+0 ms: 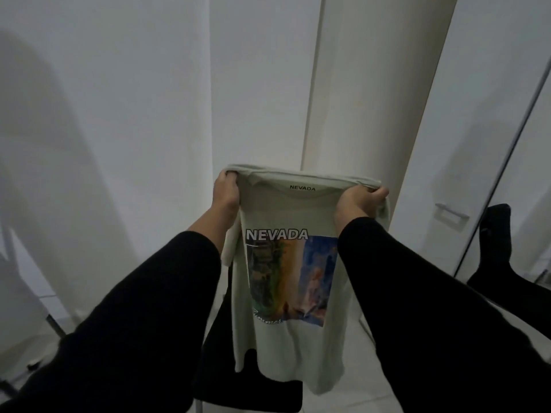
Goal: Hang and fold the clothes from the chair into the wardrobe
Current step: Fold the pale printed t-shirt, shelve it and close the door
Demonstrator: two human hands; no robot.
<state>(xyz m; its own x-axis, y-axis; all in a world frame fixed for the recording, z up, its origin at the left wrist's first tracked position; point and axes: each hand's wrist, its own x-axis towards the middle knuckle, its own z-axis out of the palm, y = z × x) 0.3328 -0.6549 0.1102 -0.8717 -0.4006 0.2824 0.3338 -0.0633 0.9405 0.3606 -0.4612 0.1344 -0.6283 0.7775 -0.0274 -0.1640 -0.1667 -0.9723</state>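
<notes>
Pale green cotton, the T-shirt hangs in the middle of the frame, held up by its shoulders with the printed front, reading NEVADA, facing the camera. The left hand has its fingers curled round the left shoulder edge; the right hand grips the right shoulder the same way. Both arms wear black sleeves. Behind the shirt stands a white wardrobe door, with a metal handle at right. Dark clothing lies below the hem.
</notes>
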